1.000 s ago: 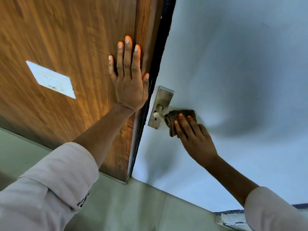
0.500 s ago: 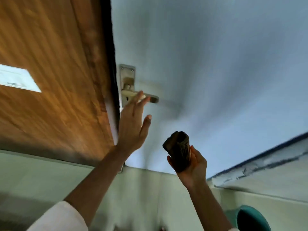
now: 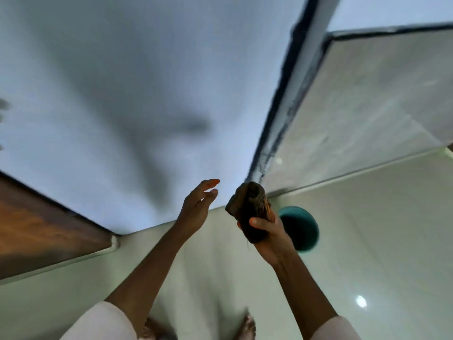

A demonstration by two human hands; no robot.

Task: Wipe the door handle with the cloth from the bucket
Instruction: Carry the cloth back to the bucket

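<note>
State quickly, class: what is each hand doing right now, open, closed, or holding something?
Left hand: open, fingers spread, holding nothing.
Right hand: closed around the brown cloth.

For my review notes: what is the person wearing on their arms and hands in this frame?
Both hands, the left hand and the right hand, are bare: no gloves, and no rings or watch that I can make out. The forearms are uncovered too. Pale, off-white long sleeves are pushed up toward the elbows, the left sleeve and the right sleeve.
</note>
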